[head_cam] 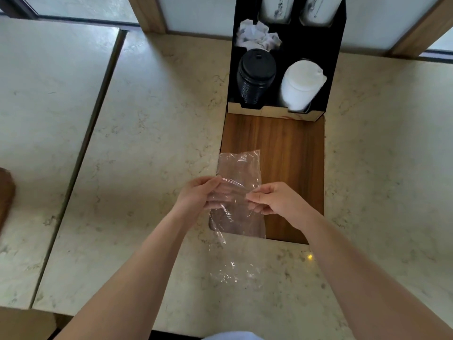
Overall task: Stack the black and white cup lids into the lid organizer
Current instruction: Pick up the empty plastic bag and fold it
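A black lid organizer (pixel 331 69) stands at the back of a wooden board (pixel 294 155). In its front left slot sits a stack of black lids (pixel 255 74). A stack of white lids (pixel 300 84) fills the front right slot and leans a little to the right. Over the near end of the board, my left hand (pixel 196 195) and my right hand (pixel 274 200) both pinch an empty clear plastic bag (pixel 237 177) and hold it up between them. The bag's lower end hangs down over the counter.
Crumpled white wrappers (pixel 257 35) lie in a rear slot of the organizer, and two white cup stacks (pixel 299 8) stand behind. The marble counter (pixel 147 143) has a dark seam on the left. A brown object (pixel 6 192) shows at the left edge.
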